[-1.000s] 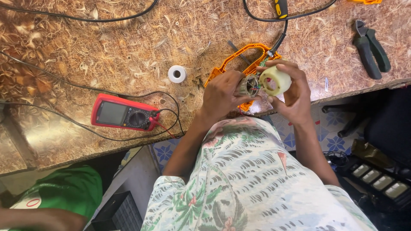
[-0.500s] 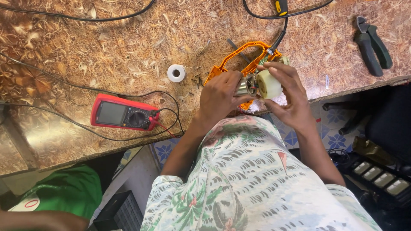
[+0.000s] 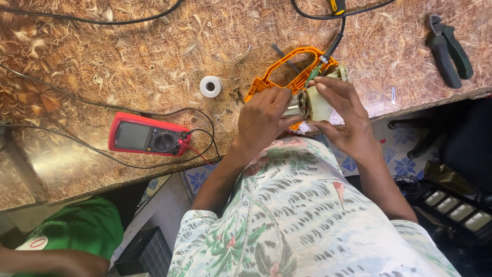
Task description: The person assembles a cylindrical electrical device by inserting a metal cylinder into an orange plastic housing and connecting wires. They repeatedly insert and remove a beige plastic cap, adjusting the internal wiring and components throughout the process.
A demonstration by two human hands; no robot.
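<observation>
Head view, looking down over your floral shirt at a mottled brown desk point(image 3: 128, 46). Your left hand point(image 3: 266, 115) closes its grip round a small silvery metal motor core point(image 3: 294, 106), while your right hand point(image 3: 343, 113) pinches the pale cream plastic motor housing point(image 3: 319, 102) against it; both are held just above the desk edge, probably to keep the parts aligned. Behind them lies an orange plastic tool-handle shell point(image 3: 284, 69) with a black cable point(image 3: 335, 38). Left sit a small white tape roll point(image 3: 210, 86) and a red handheld multimeter point(image 3: 148, 138) with a grey screen. Dark-handled pliers point(image 3: 448, 48) lie far right.
</observation>
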